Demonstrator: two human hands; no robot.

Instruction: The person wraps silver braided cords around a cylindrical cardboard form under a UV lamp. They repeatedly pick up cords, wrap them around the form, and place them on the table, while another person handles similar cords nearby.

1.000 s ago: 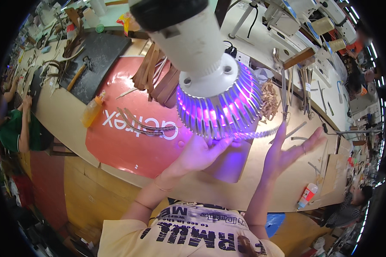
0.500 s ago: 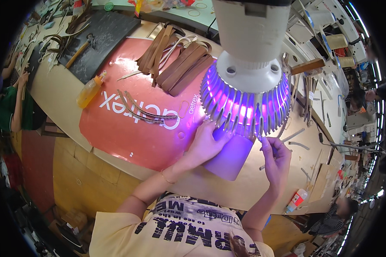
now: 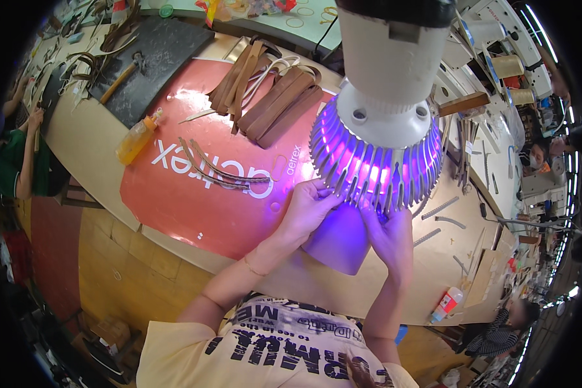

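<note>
A white lamp with a finned metal rim glowing purple hangs over the work and hides part of it. Below its near edge is a smooth, curved piece lit violet; I cannot tell its material. My left hand is at the piece's upper left, fingers bent and pinched together at the rim. My right hand is at its upper right, thumb and fingers drawn together against the lower fins. What either hand holds is hidden by glare and fins.
Bundled brown strips and braided strips lie on a red sheet. Left are a yellow-orange bottle and a hammer on a black slab. Short grey strips and a small bottle lie right. Other people sit nearby.
My right hand has moved left, closer to my left hand, and its fingertips now meet the lamp's edge. The lamp appears slightly further right and lower in view.
</note>
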